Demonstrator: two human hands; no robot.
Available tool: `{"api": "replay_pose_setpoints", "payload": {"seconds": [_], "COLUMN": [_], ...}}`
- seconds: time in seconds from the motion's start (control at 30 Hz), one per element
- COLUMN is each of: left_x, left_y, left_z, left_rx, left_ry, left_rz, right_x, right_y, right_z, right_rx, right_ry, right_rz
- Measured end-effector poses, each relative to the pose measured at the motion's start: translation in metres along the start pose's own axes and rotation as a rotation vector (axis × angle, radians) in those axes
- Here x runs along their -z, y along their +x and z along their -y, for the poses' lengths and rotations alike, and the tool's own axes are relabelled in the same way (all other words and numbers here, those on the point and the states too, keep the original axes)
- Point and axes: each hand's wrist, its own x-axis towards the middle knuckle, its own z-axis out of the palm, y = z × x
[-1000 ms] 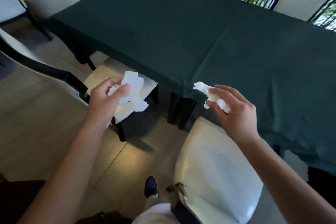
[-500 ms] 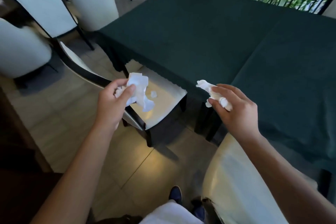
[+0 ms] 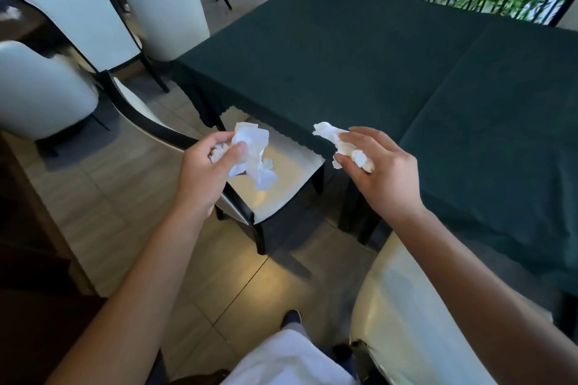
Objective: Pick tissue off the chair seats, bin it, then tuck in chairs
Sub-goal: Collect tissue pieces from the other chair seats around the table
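Note:
My left hand (image 3: 208, 169) grips a bunch of crumpled white tissue (image 3: 253, 150) that hangs down over the seat of a cream chair with a black frame (image 3: 281, 197). A small tissue scrap (image 3: 269, 163) lies on that seat, just beside the hanging tissue. My right hand (image 3: 381, 172) holds another twisted wad of white tissue (image 3: 341, 142) above the table's near edge. A second cream chair (image 3: 406, 316) stands under my right forearm, pulled out from the table.
A long table under a dark green cloth (image 3: 375, 72) fills the right and middle. More cream chairs (image 3: 78, 15) stand at the left and back left. Dark wooden furniture (image 3: 28, 228) borders the left. My foot (image 3: 291, 319) rests on the tiled floor.
The view has swung left and up, showing more chairs and floor at the left. Both hands keep their tissue and hold about the same pose; the scrap on the seat came into sight.

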Motion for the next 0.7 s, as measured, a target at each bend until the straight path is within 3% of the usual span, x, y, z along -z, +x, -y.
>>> {"api": "replay_pose_setpoints", "payload": {"seconds": [0.3,0.5,0.7], "left_x": [0.009,0.035,0.062], "left_y": [0.091,0.185,0.247], "left_z": [0.014,0.025,0.037], "left_rx": [-0.034,0.001,0.0], "left_ry": [0.036,0.053,0.086], "left_rz": [0.151,0.362,0.342], "right_x": [-0.074,-0.147,-0.194], "right_y": [0.042,0.094,0.149], "right_z": [-0.004,0.008,0.016], "right_rx": [-0.04,-0.098,-0.076], "right_ry": [-0.091,-0.111,-0.125], "right_rz": [0.003,-0.022,-0.006]}}
